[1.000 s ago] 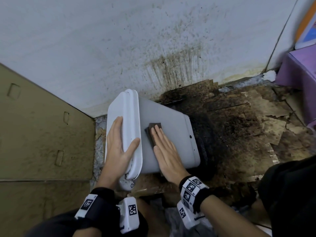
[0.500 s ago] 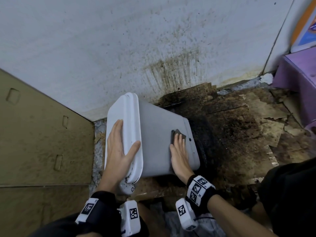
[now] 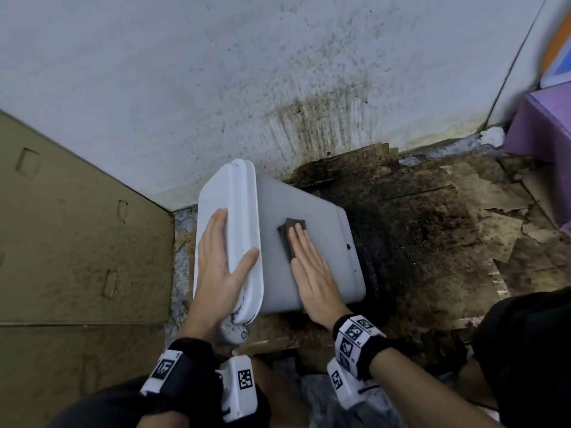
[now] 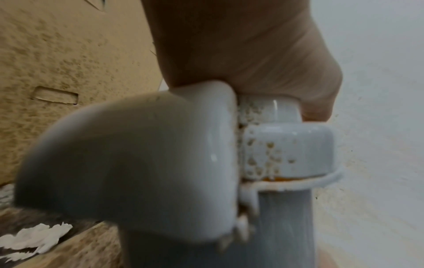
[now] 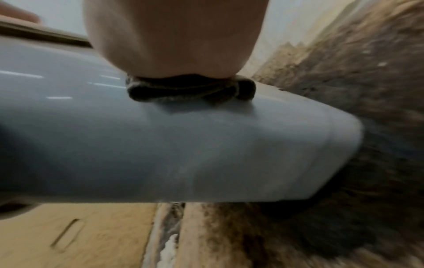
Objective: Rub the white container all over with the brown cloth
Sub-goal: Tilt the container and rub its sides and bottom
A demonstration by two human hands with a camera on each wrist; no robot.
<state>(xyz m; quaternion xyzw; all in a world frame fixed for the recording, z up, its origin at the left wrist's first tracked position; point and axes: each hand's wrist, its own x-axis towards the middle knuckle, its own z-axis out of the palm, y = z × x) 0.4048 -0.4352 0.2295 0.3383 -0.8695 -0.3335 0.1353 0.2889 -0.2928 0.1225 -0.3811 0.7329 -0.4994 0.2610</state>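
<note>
The white container (image 3: 321, 239) lies tipped on its side on the dirty floor, lid end (image 3: 228, 217) toward the left. My left hand (image 3: 221, 264) lies flat on the lid, fingers straight, thumb over the lid's rim. My right hand (image 3: 309, 264) presses the folded brown cloth (image 3: 290, 230) flat against the container's upper side wall, fingers straight. In the right wrist view the cloth (image 5: 190, 89) is squashed between my palm and the container (image 5: 183, 145). The left wrist view shows the lid's corner (image 4: 142, 163) and a speckled latch (image 4: 286, 150) under my palm.
A stained white wall (image 3: 278, 72) stands right behind the container. Brown cardboard (image 3: 71, 242) rises on the left. Torn, grimy cardboard (image 3: 448, 230) covers the floor to the right. A purple box (image 3: 543, 128) sits at the far right.
My right hand slid the cloth from near the lid out to the container's base end, then back toward the middle. The left hand stayed on the lid.
</note>
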